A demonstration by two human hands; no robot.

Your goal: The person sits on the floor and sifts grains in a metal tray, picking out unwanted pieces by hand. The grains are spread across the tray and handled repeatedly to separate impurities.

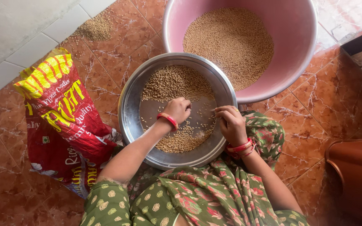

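A round steel plate (130, 109) rests on my lap, holding wheat grains in two heaps, one at the far side (174, 83) and one at the near side (181, 141). My left hand (178, 109) is curled over the bare middle of the plate, fingertips on the grains. My right hand (231, 122) sits at the plate's right rim, its fingers pinched together over the grains. Both wrists carry red bangles.
A large pink tub (298, 37) of wheat grain stands just beyond the plate. A red and yellow printed sack (61, 121) lies on the tiled floor to the left. A small grain pile (97, 27) lies far left. A brown pot (357, 175) sits at right.
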